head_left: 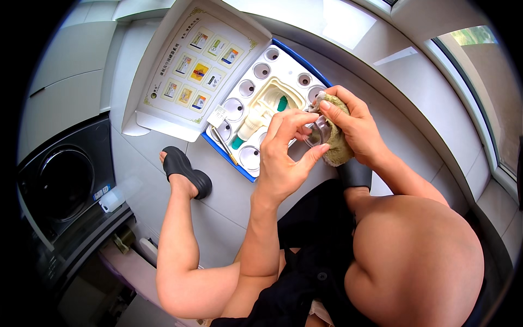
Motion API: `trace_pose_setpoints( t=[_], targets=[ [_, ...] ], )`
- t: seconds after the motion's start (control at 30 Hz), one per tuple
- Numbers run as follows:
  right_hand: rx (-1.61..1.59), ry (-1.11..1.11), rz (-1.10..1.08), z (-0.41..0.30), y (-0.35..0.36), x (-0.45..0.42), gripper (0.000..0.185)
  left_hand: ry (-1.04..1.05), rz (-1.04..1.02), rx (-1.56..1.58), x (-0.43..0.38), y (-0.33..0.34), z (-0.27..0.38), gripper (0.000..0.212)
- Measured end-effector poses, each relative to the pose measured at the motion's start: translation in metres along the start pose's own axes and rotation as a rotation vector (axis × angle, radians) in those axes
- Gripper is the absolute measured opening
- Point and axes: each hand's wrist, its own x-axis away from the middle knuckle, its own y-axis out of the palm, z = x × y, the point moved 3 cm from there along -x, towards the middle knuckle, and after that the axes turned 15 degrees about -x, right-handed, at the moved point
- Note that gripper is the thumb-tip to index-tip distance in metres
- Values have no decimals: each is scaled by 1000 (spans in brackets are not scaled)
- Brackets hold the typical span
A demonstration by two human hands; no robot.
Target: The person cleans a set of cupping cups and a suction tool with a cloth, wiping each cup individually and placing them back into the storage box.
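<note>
A clear plastic cupping cup (315, 135) is held over the right side of an open cupping set. My left hand (284, 153) grips its open rim between thumb and fingers. Against the cup's other side, my right hand (355, 122) presses a crumpled yellow-green cloth (340, 143). Beneath my hands, the white moulded tray (290, 72) sits in a blue box and carries several clear cups, such as one cup (233, 109) on the left. A cream hand pump (255, 122) with green ends lies in the tray's middle recess. My hands hide the tray's lower right part.
The box's raised printed lid (163, 71) leans away to the left. A pen (224, 145) and a small white card (217, 115) lie along the tray's left edge. My sandalled foot (186, 171) rests on the tiled floor (224, 204). A dark front-loading washing machine (65, 184) stands far left.
</note>
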Motion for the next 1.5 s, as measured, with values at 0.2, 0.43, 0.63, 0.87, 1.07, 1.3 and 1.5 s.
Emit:
trace_pose_setpoints(
  t=[0.2,0.43,0.63,0.87,1.07,1.3,1.5],
  targets=[
    [-190,140,30,3,1,2,26,70,52,-72,-3,1,-1,57],
    [193,-163,-20,-3,1,5,21,-422,-84,336,2,9,-10,54],
    [59,-131,144,1,-15,-3,20,-246,96,206,0,10,-10,46],
    [894,-581,-162,-17,14,10,28,-213,193,-9,-1,7,-13,46],
    [970,-470,-171,-11,20,2,27,-117,286,-158,2,9,-8,43],
    [632,-72,-80,-14,10,-10,28,77,313,-290,4,7,-2,42],
    [312,45,-54,-9,0,-12,31,173,256,-368,2,6,-3,46]
  ],
)
